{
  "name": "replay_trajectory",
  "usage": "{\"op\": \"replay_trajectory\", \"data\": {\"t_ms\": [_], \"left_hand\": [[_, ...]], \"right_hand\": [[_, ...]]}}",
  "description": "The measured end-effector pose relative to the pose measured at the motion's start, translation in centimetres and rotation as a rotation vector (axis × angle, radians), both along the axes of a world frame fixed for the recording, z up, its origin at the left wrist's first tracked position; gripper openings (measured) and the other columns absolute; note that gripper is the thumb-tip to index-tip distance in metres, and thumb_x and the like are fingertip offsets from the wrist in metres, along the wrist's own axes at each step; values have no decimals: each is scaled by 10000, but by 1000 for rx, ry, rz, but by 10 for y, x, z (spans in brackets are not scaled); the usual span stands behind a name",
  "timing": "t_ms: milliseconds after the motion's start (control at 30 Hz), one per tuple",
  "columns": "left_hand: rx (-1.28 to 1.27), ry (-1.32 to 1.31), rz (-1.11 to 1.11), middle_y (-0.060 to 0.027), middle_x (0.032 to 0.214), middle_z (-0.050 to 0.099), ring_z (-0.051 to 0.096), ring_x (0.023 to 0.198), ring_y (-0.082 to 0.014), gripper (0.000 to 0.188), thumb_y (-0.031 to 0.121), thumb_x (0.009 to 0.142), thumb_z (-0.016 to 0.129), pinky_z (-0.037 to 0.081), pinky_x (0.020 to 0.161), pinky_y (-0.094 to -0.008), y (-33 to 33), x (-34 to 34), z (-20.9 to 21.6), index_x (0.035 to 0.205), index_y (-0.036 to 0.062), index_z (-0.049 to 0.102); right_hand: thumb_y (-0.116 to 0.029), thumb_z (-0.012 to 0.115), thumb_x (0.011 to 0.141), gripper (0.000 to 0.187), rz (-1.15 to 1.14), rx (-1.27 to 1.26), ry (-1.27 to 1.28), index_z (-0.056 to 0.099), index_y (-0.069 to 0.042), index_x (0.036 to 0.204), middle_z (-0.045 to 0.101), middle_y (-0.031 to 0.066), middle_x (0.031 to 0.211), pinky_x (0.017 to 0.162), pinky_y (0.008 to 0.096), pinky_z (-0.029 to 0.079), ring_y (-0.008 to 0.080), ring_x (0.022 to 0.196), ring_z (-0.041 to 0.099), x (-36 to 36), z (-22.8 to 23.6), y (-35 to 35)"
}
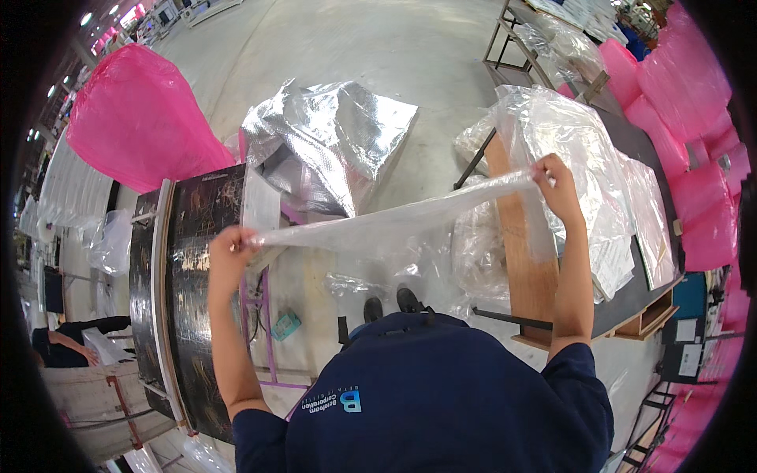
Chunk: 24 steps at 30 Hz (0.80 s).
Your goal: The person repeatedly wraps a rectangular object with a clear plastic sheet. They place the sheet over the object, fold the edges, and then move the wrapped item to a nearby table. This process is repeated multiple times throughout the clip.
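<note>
A clear plastic sheet or bag [402,217] is stretched between my hands, its upper edge pulled nearly straight and its lower part hanging down in front of my legs. My left hand [233,246] pinches one end beside the black-topped bench. Farther out and higher, my right hand [558,188] is closed on the other end, over the table with the clear plastic. I cannot tell whether the plastic is a flat sheet or a bag. Both arms are spread wide.
The black-topped bench [203,296] has a metal rail on my left. A table on my right carries piled clear plastic [564,130]. Ahead lies silver foil sheeting [335,134]. Pink bags [142,118] stand at both sides. Another person's hand [71,347] shows at far left.
</note>
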<state>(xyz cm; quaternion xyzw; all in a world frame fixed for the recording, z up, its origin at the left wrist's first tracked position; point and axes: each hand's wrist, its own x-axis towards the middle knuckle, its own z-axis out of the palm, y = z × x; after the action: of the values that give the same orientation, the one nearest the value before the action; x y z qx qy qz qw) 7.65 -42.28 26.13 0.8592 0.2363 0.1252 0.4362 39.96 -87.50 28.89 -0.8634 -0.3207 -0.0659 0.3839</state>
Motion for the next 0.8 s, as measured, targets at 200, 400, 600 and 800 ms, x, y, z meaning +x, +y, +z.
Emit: {"op": "replay_trajectory", "data": {"t_ms": [200, 400, 600, 800], "left_hand": [[91, 295, -586, -90, 687, 562, 560, 646, -237, 152, 120, 681, 637, 423, 597, -314, -19, -92, 50, 747, 5, 562], [-755, -511, -1255, -170, 744, 588, 605, 681, -279, 299, 264, 753, 581, 499, 650, -383, 82, 1, 91, 779, -33, 551], [260, 316, -95, -128, 807, 577, 582, 748, -244, 286, 268, 770, 578, 476, 699, -355, 23, 16, -185, 846, -5, 543], [-424, 805, -191, -85, 870, 567, 560, 814, -210, 283, 273, 788, 575, 454, 748, -326, -130, -189, -282, 914, 23, 535]], "right_hand": [[-41, 560, 713, 81, 520, -41, 512, 532, 19, 666, 592, 128, 770, 684, 339, 446, 254, 752, 583, -80, 29, -109], [-309, 461, 868, 229, 298, 1108, 668, 496, -85, 836, 501, 31, 679, 539, 294, 369, 142, 572, 464, -24, 3, -113], [-318, 582, 811, 466, -18, 251, 1087, 472, -30, 1162, 519, 80, 1069, 863, 304, 382, 170, 972, 483, -119, -179, -12], [-377, 591, 781, 505, 41, 475, 1815, 508, -17, 1126, 545, 99, 1064, 879, 289, 368, 179, 1005, 492, -265, -215, -77]]}}
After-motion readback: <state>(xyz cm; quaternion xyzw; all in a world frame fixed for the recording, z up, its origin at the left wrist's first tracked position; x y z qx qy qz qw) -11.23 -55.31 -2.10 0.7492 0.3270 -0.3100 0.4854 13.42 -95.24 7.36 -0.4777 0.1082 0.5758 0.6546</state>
